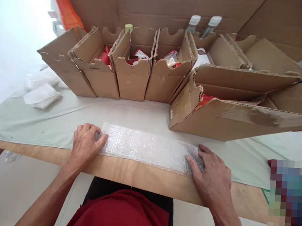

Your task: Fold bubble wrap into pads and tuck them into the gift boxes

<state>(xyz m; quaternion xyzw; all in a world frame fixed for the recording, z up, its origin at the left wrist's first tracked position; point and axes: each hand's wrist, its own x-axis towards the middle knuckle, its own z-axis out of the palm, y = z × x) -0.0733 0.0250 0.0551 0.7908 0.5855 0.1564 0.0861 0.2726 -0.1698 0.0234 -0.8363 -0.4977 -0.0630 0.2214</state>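
Observation:
A long, flat strip of clear bubble wrap (146, 148) lies across the front of the table, along the cloth's edge. Its left end is pinched by my left hand (85, 141), with the thumb on top and the fingers curled at the edge. At the other end, my right hand (213, 174) grips the wrap between thumb and fingers. The fingertips of both hands are partly hidden by the wrap's ends. The strip looks stretched out between the two hands, almost level with the table.
Several cardboard bins (132, 77) holding packets stand in a row behind the wrap. A larger cardboard box (232, 121) stands at right. Folded bubble wrap (42, 95) lies at left. White-capped bottles (194, 22) and an orange object (67, 10) are at the back. The table's wooden edge (137, 172) runs in front.

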